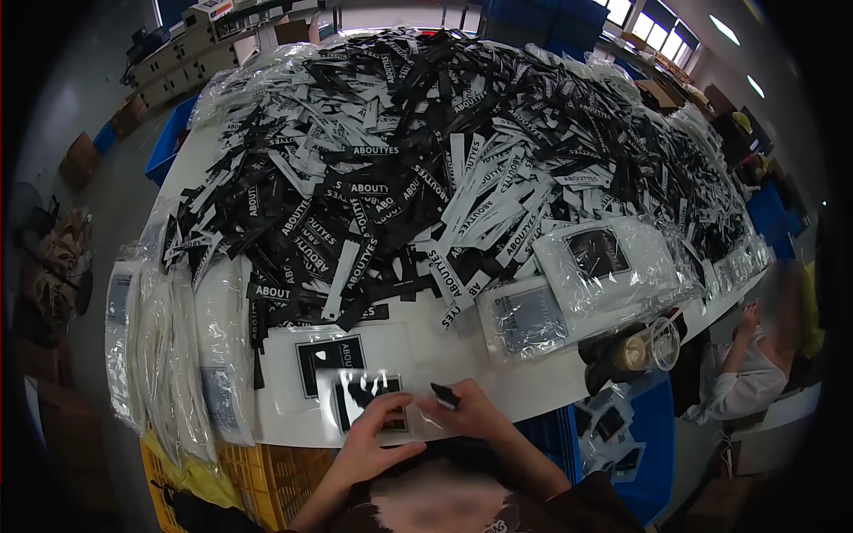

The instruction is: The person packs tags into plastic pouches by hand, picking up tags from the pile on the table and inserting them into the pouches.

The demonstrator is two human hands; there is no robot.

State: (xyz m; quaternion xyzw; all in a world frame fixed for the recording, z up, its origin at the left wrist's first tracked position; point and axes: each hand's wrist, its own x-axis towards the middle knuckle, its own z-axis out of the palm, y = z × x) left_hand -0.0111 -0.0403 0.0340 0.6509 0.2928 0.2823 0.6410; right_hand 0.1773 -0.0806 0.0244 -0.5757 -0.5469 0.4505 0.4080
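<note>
Near the table's front edge, my left hand [378,438] is closed on the right edge of a clear plastic bag [333,395] with a black printed panel. Under that bag lies another bag [306,360] with a black square label. To the right, my right hand [466,410] pinches a small black tag [444,394] between thumb and fingers. Behind both hands spreads a large heap of black and white strips [373,186] printed ABOUTYES.
Clear packaged bags lie in a row at the left [222,355] and in stacks at the right [595,258]. A yellow crate [275,475] and a blue bin [657,435] stand below the table edge. A seated person [755,355] is at the right, near a cup [633,353].
</note>
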